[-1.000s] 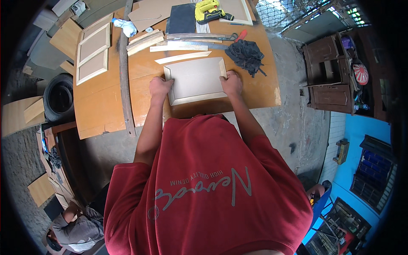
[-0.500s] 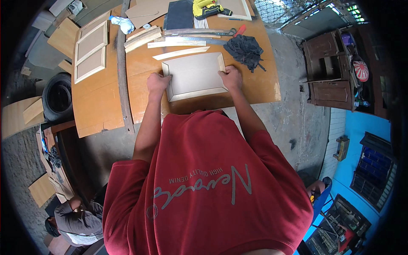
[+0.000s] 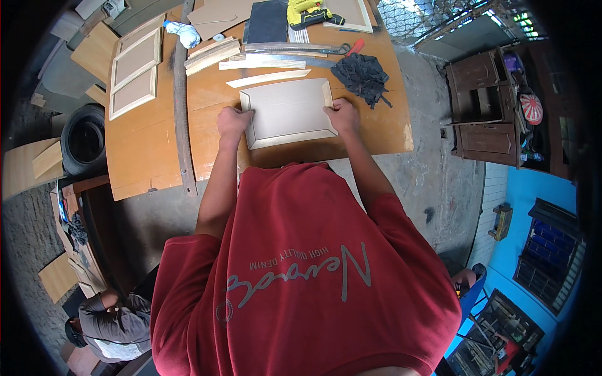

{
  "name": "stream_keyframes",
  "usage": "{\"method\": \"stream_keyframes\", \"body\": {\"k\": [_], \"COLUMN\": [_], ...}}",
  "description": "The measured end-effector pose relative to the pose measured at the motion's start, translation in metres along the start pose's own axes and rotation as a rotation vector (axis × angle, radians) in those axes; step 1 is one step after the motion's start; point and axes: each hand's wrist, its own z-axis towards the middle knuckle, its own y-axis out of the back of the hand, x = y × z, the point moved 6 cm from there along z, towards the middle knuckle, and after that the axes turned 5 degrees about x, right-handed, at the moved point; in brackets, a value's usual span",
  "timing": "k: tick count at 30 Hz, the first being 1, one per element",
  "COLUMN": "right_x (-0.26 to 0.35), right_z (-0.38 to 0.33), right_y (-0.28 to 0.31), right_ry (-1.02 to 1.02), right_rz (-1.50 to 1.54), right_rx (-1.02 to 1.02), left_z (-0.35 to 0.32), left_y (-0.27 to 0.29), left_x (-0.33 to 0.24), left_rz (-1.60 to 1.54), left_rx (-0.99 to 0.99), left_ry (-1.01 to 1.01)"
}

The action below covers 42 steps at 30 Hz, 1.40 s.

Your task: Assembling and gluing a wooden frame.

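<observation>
A shallow rectangular wooden frame (image 3: 266, 140) lies on the table just in front of me. Its pale panel (image 3: 288, 108) is bordered by light wood strips on the left, right and near sides; along the far side the panel's edge shows bare. My left hand (image 3: 234, 121) pinches the frame's left side, thumb on top. Opposite it, my right hand (image 3: 343, 116) is closed on the right side, with the thumb over the strip. A loose wood strip (image 3: 268, 78) rests just beyond the far edge.
Behind lie wood strips (image 3: 213, 55), a black cloth (image 3: 362, 76), scissors (image 3: 342, 48) and a yellow-black power tool (image 3: 308, 12). A long dark bar (image 3: 180, 106) crosses the orange table (image 3: 145, 153); a panelled frame (image 3: 133, 69) lies left of it. A person (image 3: 116, 326) sits at lower left.
</observation>
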Motion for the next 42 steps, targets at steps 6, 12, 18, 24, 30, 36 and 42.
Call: {"method": "stream_keyframes", "body": {"k": [6, 12, 18, 24, 30, 36, 42], "right_x": [-0.004, 0.006, 0.005, 0.002, 0.018, 0.100, 0.177], "right_z": [0.002, -0.001, -0.001, 0.002, -0.004, 0.020, 0.058], "right_y": [-0.002, 0.002, 0.003, 0.001, 0.001, -0.025, -0.084], "right_ry": [0.000, 0.010, -0.012, 0.002, -0.008, 0.393, 0.678], "right_rz": [0.024, 0.025, 0.005, 0.028, -0.038, -0.172, -0.322], "right_rx": [-0.011, -0.011, -0.009, -0.012, 0.018, -0.119, 0.048], "left_z": [-0.001, 0.001, 0.004, 0.004, 0.001, 0.002, 0.000], "left_y": [0.002, 0.000, -0.002, -0.001, 0.003, 0.004, 0.004], "left_x": [-0.002, 0.004, 0.005, 0.003, 0.001, 0.006, 0.004], "left_rz": [0.001, -0.007, 0.016, 0.007, 0.011, -0.014, -0.050], "left_rx": [-0.019, -0.031, -0.033, -0.031, -0.025, -0.055, 0.002], "left_ry": [-0.010, -0.004, -0.025, -0.023, -0.031, -0.022, -0.048]}}
